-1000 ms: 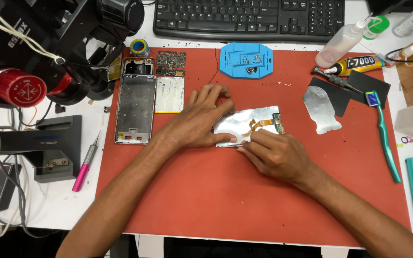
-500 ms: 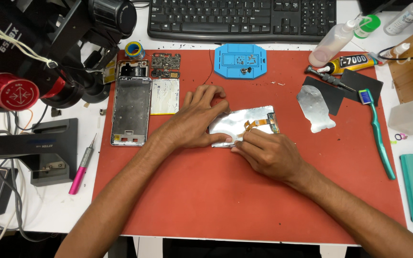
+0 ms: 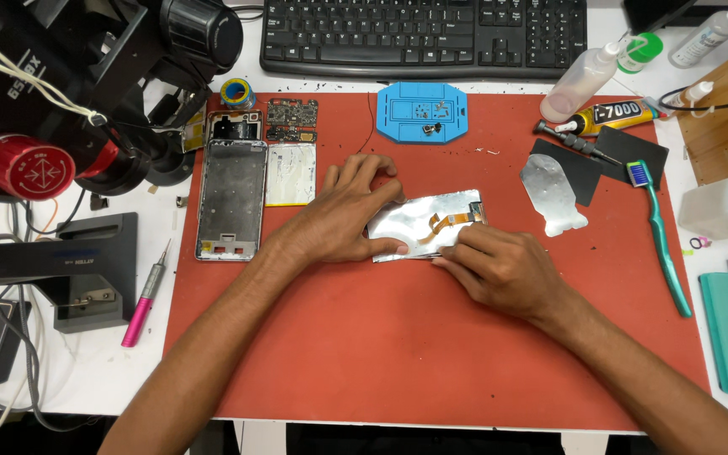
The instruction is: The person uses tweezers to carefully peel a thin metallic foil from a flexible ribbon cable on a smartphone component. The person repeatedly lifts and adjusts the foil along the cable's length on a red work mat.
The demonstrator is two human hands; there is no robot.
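A silver phone display panel (image 3: 419, 221) with an orange flex cable (image 3: 448, 221) lies face down on the red work mat (image 3: 364, 354). My left hand (image 3: 343, 215) lies flat on the panel's left side and presses it down, fingers spread. My right hand (image 3: 495, 265) rests on the panel's lower right edge, its fingertips pinched at the edge near the flex cable. Whether a tool is under those fingers is hidden.
A bare phone frame (image 3: 231, 198), battery (image 3: 290, 174) and circuit board (image 3: 291, 119) lie at the mat's left. A blue fixture (image 3: 423, 112), foil sheet (image 3: 554, 194), black sheets, green toothbrush (image 3: 659, 240), glue tube (image 3: 612, 114), bottles, keyboard (image 3: 423, 34), microscope (image 3: 61, 93) and pink screwdriver (image 3: 147, 295) surround it.
Both hands stay on the panel in much the same grip. The view has shifted slightly, so everything sits a little higher and left in frame.
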